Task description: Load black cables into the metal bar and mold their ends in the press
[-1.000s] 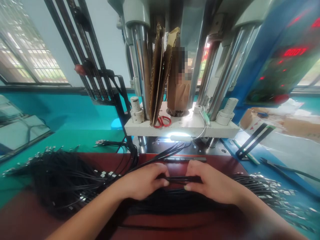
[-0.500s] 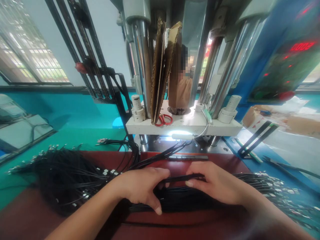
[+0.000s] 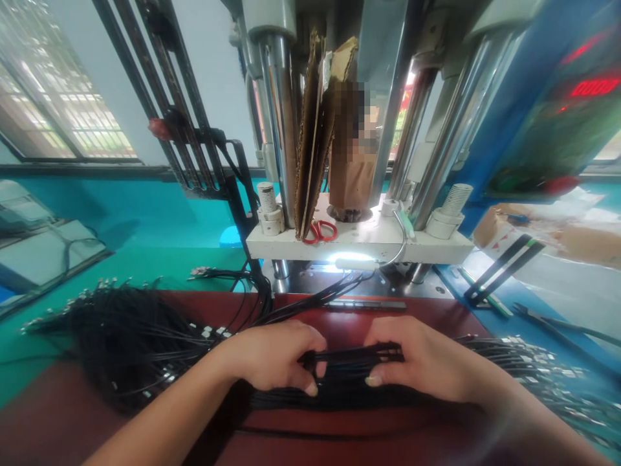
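A thick bundle of black cables (image 3: 339, 391) lies across the dark red tabletop. My left hand (image 3: 281, 356) curls its fingers and thumb around some of its strands. Opposite it, my right hand (image 3: 407, 356) grips the same strands, which run between the two hands. Cable ends with small metal connectors (image 3: 528, 356) fan out to the right. On the left spreads a tangled pile of black cables (image 3: 121, 343) with silvery ends. A thinner group of cables (image 3: 315, 301) leads from the machine's lit lower area toward the left hand.
A press with steel columns and a white plate (image 3: 359, 246) stands ahead. Red-handled scissors (image 3: 320, 231) and cardboard (image 3: 308, 142) rest on it. Pliers (image 3: 548, 317) lie on the blue surface at right. A black slotted bracket (image 3: 194, 155) rises at left.
My left thumb and fingers have drawn in around the strands. My right hand has shifted slightly, and more strands now show stretched between both hands.
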The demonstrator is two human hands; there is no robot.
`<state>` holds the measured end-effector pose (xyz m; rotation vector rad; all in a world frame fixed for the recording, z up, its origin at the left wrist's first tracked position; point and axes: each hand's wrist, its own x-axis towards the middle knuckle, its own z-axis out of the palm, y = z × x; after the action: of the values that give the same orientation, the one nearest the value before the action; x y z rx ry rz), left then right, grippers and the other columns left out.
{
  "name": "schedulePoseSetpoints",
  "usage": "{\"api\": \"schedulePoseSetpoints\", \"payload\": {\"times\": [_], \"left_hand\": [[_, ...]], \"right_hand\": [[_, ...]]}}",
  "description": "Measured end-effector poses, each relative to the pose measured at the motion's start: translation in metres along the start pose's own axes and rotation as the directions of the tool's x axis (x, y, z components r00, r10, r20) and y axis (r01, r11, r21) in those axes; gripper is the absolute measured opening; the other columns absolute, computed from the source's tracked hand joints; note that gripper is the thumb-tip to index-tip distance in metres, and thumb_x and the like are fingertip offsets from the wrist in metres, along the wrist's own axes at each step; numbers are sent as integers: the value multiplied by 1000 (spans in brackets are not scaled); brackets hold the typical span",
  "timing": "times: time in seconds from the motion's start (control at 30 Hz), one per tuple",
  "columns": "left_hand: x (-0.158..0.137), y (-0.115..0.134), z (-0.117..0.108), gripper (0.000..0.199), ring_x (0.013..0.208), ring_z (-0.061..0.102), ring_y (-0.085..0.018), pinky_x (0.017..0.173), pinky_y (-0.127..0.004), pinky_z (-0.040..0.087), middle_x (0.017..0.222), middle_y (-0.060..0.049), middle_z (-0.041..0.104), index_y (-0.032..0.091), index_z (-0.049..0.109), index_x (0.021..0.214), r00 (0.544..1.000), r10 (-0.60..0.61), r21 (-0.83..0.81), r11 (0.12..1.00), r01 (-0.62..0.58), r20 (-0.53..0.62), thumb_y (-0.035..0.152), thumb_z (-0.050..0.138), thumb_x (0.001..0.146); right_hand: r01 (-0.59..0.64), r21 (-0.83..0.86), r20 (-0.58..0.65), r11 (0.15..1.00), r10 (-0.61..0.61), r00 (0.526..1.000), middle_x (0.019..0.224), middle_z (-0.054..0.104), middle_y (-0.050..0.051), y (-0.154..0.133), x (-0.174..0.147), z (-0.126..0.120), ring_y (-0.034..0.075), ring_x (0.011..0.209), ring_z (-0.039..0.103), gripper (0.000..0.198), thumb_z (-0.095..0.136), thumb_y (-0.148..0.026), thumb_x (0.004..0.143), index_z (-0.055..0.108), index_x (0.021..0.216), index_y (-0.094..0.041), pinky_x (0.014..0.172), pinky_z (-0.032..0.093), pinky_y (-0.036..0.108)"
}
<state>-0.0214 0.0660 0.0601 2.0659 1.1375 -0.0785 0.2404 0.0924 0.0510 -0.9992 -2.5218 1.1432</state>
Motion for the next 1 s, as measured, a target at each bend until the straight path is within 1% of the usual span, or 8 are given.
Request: {"api": "schedulePoseSetpoints", "payload": {"times": [0.1,0.23,0.4,0.47,0.53,0.67,0.83,1.0], "left_hand": [[-4,4,-5,13,79,57,-14,67,-22,38,86,4,63,23,63,88,999,46,19,999,-45,-24,28,67,76],[-5,5,-6,13,73,55,-12,63,-21,38,82,5,61,22,59,88,996,71,21,997,-70,-46,23,63,76],[0,3,3,36,65,54,-13,54,-21,36,74,6,60,23,57,89,996,71,2,997,-71,49,38,77,65],[1,3,7,36,65,53,-13,53,-21,34,74,5,60,23,58,85,997,65,42,997,-66,32,44,78,63],[2,3,9,31,65,53,-13,53,-22,34,74,5,60,23,59,81,998,59,63,996,-59,-1,45,75,66],[1,3,9,21,61,51,-11,52,-21,33,71,6,58,24,63,80,999,51,57,997,-50,-17,38,73,69],[-2,3,8,17,57,49,-9,51,-19,33,68,8,57,23,64,79,996,77,37,996,-75,-34,26,74,65],[-2,1,11,15,55,50,-9,51,-19,35,66,7,58,22,63,79,996,80,11,997,-80,-34,19,66,65]], "right_hand": [[3,-5,-1,1000,-3,1000,82,64,-5,-3,0,0,13,75,59,17,75,-30,77,62,84,-20,64,42,21],[29,-14,-24,999,-29,999,81,64,-5,-5,0,1,13,75,59,9,66,-26,83,60,81,-20,66,43,21],[43,-47,-31,998,-45,998,82,66,-3,-3,-1,3,14,76,60,6,60,-24,88,62,84,-21,69,43,24],[50,-51,-27,997,-51,998,84,67,-3,-2,-1,3,15,77,60,5,60,-23,88,63,86,-21,70,43,24],[60,-56,-20,997,-61,998,84,67,-2,-1,-1,3,15,77,60,5,61,-23,87,64,85,-20,70,43,24],[79,-65,-5,995,-80,997,84,67,-3,-1,-1,4,13,77,60,5,61,-23,87,64,84,-20,70,43,24],[85,-64,-2,994,-85,996,84,67,-4,-2,-1,4,12,77,59,4,61,-23,87,63,85,-20,70,43,23],[77,-53,7,996,-77,997,83,66,-3,-4,-1,3,13,76,59,4,61,-22,88,64,85,-20,70,43,23]]}}
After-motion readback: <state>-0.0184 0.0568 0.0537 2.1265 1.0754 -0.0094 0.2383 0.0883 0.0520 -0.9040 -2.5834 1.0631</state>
